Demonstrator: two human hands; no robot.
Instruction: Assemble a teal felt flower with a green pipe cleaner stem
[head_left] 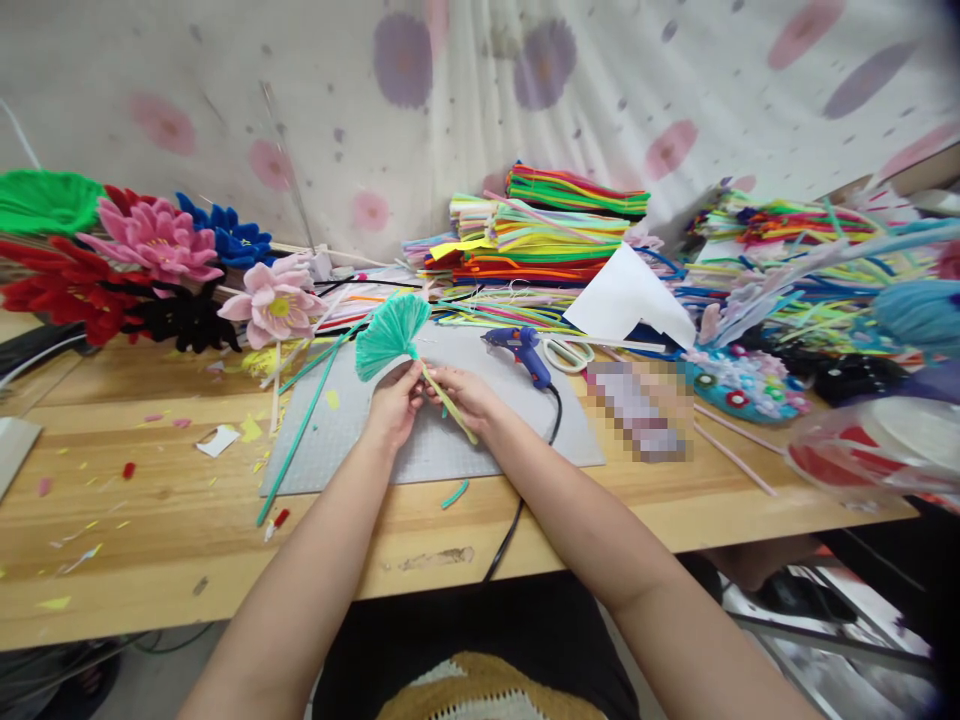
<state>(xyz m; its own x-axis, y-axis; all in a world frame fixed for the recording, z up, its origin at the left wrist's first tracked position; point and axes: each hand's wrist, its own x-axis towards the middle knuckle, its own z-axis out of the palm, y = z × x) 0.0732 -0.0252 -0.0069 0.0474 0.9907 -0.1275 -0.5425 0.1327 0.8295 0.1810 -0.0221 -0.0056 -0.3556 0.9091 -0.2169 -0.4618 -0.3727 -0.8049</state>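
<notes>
A teal fan-shaped pipe-cleaner leaf [391, 335] stands up above my hands, tilted to the left. My left hand [397, 398] pinches it at its gathered base. From that base a yellow-green stem [454, 408] slants down to the right, and the fingers of my right hand [466, 395] are closed around its upper part. Both hands are close together over the grey cutting mat [322, 450]. A short teal piece shows just below the fingers. Long teal pipe cleaners [300, 435] lie along the mat's left side. My fingertips partly hide the joint between leaf and stem.
A blue glue gun [521, 352] lies on the mat, its black cord [551, 430] running off the front edge. Scissors [568, 353] sit beside it. Pipe-cleaner bundles [555, 235] are stacked behind. Fuzzy flowers [161, 240] crowd the left; scraps dot the table [172, 540].
</notes>
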